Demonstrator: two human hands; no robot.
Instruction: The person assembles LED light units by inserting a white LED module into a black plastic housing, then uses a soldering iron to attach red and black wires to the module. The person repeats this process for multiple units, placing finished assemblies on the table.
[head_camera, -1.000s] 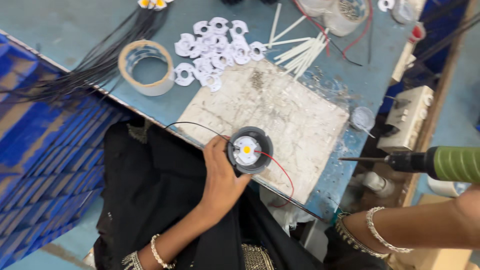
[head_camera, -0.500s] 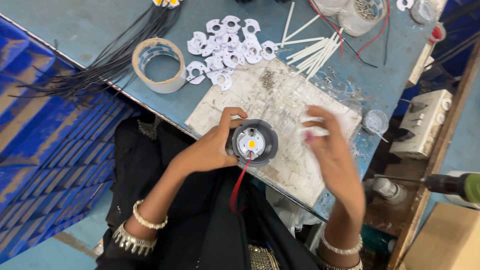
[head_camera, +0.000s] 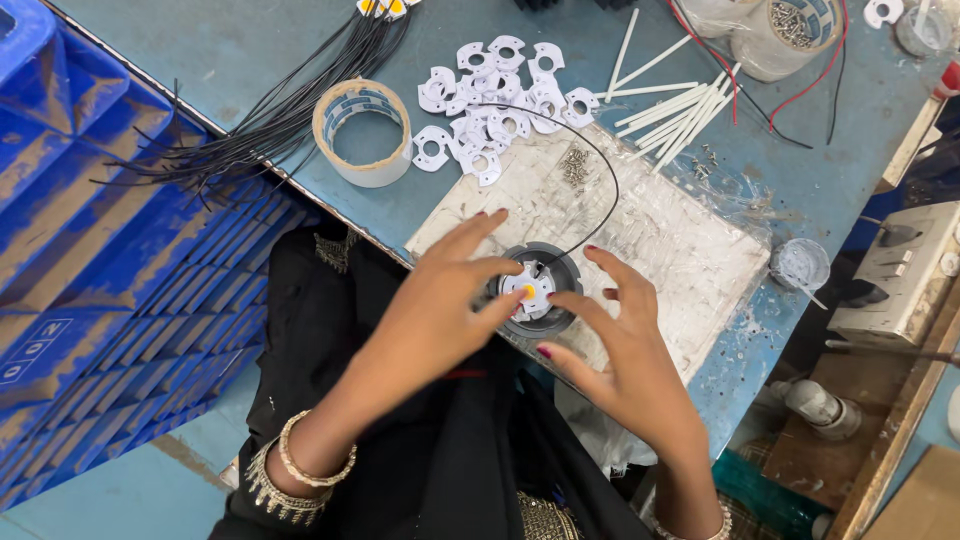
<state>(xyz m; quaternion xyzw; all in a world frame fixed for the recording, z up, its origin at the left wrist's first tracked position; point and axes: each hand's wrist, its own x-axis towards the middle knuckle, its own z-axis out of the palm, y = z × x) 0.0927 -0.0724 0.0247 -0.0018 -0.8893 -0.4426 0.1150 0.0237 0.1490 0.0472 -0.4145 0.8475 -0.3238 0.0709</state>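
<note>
A round black lamp housing (head_camera: 556, 272) lies on the near edge of a white slab (head_camera: 680, 240). Inside it sits a white disc (head_camera: 536, 287) with a small yellow chip. My left hand (head_camera: 440, 315) comes from the left, its thumb and forefinger pinching the disc and the other fingers spread. My right hand (head_camera: 625, 365) comes from the lower right, forefinger on the housing's rim and thumb under its near side. A thin black wire (head_camera: 605, 170) loops from the housing up over the slab.
On the blue table: a tape roll (head_camera: 365, 130), a heap of white plastic pieces (head_camera: 490, 100), white sticks (head_camera: 670, 100), loose screws (head_camera: 575, 165), a bundle of black wires (head_camera: 270, 120), a small paste cup (head_camera: 800, 262). A socket box (head_camera: 900, 270) is at right, blue crates (head_camera: 120, 280) at left.
My right hand held a green power driver off to the right, then came in empty to the housing. My left hand has shifted from gripping the housing to pinching the disc.
</note>
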